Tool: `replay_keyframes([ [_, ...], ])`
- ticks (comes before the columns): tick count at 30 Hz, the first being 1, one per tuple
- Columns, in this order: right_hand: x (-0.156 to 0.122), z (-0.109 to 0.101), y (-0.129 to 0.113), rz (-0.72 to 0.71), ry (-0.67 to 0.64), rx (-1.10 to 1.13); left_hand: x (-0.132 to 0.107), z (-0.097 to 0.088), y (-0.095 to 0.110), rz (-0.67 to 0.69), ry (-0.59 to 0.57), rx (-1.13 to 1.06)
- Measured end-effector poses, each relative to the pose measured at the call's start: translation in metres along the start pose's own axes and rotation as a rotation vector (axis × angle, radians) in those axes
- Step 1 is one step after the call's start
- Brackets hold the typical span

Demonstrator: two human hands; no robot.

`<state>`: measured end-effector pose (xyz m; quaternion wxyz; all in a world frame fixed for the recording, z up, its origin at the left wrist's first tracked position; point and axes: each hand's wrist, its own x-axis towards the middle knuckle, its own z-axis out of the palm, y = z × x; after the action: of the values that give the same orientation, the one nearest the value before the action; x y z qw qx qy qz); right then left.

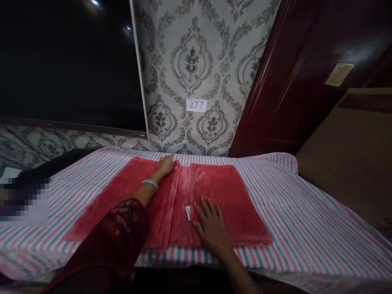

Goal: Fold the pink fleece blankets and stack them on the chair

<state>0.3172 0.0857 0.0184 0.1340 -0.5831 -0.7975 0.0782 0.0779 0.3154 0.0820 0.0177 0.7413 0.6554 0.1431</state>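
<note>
A plush red blanket (225, 192) lies folded in front of me, its two side panels turned inward so their edges run close along the middle. My left hand (166, 164), with a bracelet (150, 183) at the wrist, is at the far edge of the left panel. Its fingers look bent around the corner there, partly hidden. On the near part of the right panel, my right hand (211, 228) rests flat with fingers spread. A small white tag (188, 213) shows beside its thumb, in the strip between the panels.
Beneath the blanket is a pink, grey and white striped cloth (275, 204). Behind it stands a patterned wall with a paper marked 277 (196, 105). A large dark screen (67, 61) is at left; a cardboard box (346, 155) and a dark red door (294, 81) are at right.
</note>
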Motion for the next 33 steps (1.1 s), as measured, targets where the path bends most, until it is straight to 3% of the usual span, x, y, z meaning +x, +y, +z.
replay_keyframes([
  [3, 0.0, 0.0, 0.0, 0.001, -0.005, -0.014, -0.016, -0.002, 0.002, 0.012, 0.012, 0.027],
  [10, -0.001, -0.004, -0.004, 0.009, -0.01, -0.056, -0.042, 0.021, 0.009, 0.045, -0.186, 0.056],
  [16, -0.002, -0.005, -0.006, 0.014, -0.012, -0.091, -0.044, -0.005, 0.015, 0.057, -0.27, 0.021],
  [20, -0.003, -0.004, -0.006, 0.009, 0.008, -0.11, -0.09, -0.015, 0.017, 0.069, -0.229, 0.04],
  [25, -0.003, -0.006, -0.007, 0.006, 0.011, -0.108, -0.163, 0.006, 0.026, 0.078, -0.207, 0.089],
  [29, -0.002, -0.009, -0.011, 0.018, -0.006, -0.102, -0.176, 0.013, 0.029, 0.081, -0.184, 0.113],
  [33, 0.0, -0.014, -0.007, 0.002, -0.028, -0.038, -0.172, 0.0, 0.034, 0.057, -0.213, 0.059],
])
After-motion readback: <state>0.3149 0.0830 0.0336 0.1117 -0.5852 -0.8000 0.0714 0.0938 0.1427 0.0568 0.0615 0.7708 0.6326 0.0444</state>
